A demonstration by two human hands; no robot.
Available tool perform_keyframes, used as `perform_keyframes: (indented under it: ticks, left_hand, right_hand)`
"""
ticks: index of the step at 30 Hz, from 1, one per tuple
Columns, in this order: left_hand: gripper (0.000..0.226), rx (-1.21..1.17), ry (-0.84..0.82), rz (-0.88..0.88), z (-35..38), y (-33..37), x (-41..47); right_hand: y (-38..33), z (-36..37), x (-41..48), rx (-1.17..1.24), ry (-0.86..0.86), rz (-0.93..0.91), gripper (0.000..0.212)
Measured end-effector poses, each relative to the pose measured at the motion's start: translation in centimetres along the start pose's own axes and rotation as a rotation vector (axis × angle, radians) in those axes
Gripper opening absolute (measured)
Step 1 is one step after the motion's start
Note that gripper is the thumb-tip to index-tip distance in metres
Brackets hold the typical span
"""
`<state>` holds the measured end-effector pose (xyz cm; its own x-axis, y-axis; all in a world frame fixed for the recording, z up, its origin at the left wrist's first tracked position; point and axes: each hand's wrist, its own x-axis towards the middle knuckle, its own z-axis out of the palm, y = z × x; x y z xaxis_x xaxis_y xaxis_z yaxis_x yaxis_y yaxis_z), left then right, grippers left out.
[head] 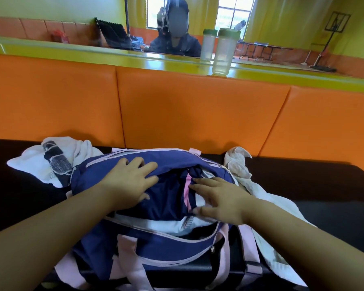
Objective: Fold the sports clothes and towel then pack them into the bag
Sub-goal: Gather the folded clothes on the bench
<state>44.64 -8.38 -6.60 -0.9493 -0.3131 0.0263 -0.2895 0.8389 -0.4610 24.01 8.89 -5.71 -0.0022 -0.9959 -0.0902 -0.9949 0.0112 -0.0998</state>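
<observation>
My left hand (132, 181) and right hand (216, 200) lie spread flat on the navy garment (168, 196); I should press evenly, tucking its edges below the zipper of the bag (156, 246).

Bright daylight, soft focus, bowed edges

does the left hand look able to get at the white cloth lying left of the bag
Probably yes. The left hand rests flat on the bag, holding nothing, and the white cloth lies in the open just beyond the bag's left end, with nothing between them.
</observation>
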Motion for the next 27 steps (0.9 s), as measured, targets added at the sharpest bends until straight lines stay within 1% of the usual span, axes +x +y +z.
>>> perform_keyframes:
  ticks: [2,3,5,8,11,13,15,17,18,19,20,22,24,25,27]
  left_hand:
    - [0.053,-0.015,-0.039,-0.010,-1.0,0.6,0.6]
    - [0.054,-0.036,-0.025,-0.009,-1.4,0.9,1.0]
    - [0.061,-0.083,0.002,-0.003,-1.8,1.3,1.8]
    - [0.078,-0.106,0.003,-0.002,-2.5,1.6,2.7]
    - [0.081,-0.136,0.017,-0.007,-2.8,1.6,3.1]
    - [0.078,-0.157,0.014,-0.020,-3.1,1.5,3.0]
    - [0.077,-0.154,0.011,-0.033,-3.1,1.7,2.8]
    - [0.082,-0.131,0.017,-0.034,-3.2,2.0,2.9]
    - [0.086,-0.122,0.019,-0.032,-3.3,2.2,3.0]
    - [0.091,-0.117,0.025,-0.024,-3.3,2.5,3.3]
    - [0.096,-0.114,0.029,-0.015,-3.3,2.8,3.6]
    - [0.100,-0.102,0.039,0.003,-3.4,3.3,4.4]
    - [0.094,-0.078,0.034,0.021,-3.5,3.7,5.3]
    - [0.090,-0.068,0.032,0.025,-3.6,3.8,5.7]
    - [0.080,-0.061,0.022,0.027,-3.9,3.8,6.3]
  right_hand:
    - [0.0,1.3,0.2,-0.061,0.001,-0.023,0.072]
    - [0.1,2.0,0.4,-0.040,0.008,-0.033,0.072]
    - [0.1,2.9,0.7,0.059,0.031,-0.011,0.071]
    - [0.3,3.8,0.4,0.239,0.038,0.054,0.071]
    - [0.5,4.7,-0.3,0.345,0.028,0.081,0.074]
    - [0.6,4.6,-0.9,0.254,0.008,0.073,0.076]
    - [0.6,4.0,-1.6,0.079,-0.016,0.031,0.077]
    - [0.7,3.0,-2.4,-0.032,-0.022,-0.025,0.073]
    - [0.9,2.5,-2.8,-0.087,0.008,-0.082,0.070]
    - [1.1,2.1,-3.1,-0.162,0.047,-0.151,0.071]
    - [1.4,1.8,-3.3,-0.248,0.071,-0.212,0.077]
    - [1.6,1.7,-3.1,-0.354,0.089,-0.282,0.085]
    - [1.2,1.9,-2.2,-0.371,0.092,-0.327,0.076]
    - [0.9,2.0,-1.8,-0.320,0.097,-0.322,0.068]
    - [1.1,2.5,-1.2,-0.186,0.101,-0.218,0.057]
